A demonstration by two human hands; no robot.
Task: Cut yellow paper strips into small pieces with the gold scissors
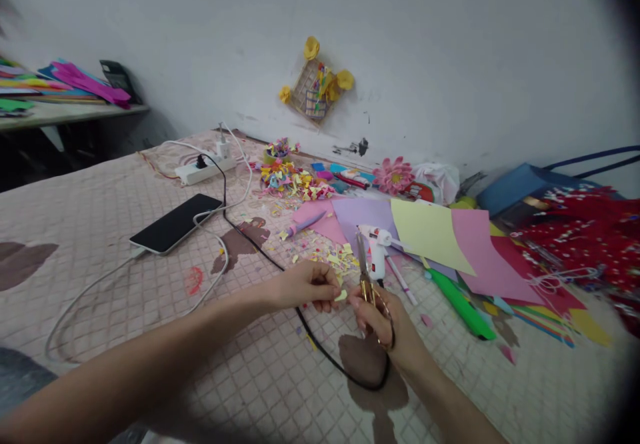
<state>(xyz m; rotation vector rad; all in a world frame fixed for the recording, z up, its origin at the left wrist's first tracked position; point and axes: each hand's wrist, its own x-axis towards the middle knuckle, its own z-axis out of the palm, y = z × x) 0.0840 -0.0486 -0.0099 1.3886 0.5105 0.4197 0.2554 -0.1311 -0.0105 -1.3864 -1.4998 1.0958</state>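
Near the middle of the table, my left hand [311,285] pinches a small pale yellow paper piece [341,295] between thumb and finger. My right hand [383,321], just to its right, is wrapped round the gold handles of a pair of scissors [365,274], whose blades point away from me. A white glue gun [377,251] lies just beyond and to the right of the blades. Small yellow paper scraps [340,257] are scattered on the table past my left hand.
A black cable [320,349] loops under my hands. The tablet [176,223] and power strip [205,169] are at left. Coloured sheets [433,231], a green roll [463,305] and a blue bag [523,194] lie at right. Cut paper [290,181] is piled near the wall.
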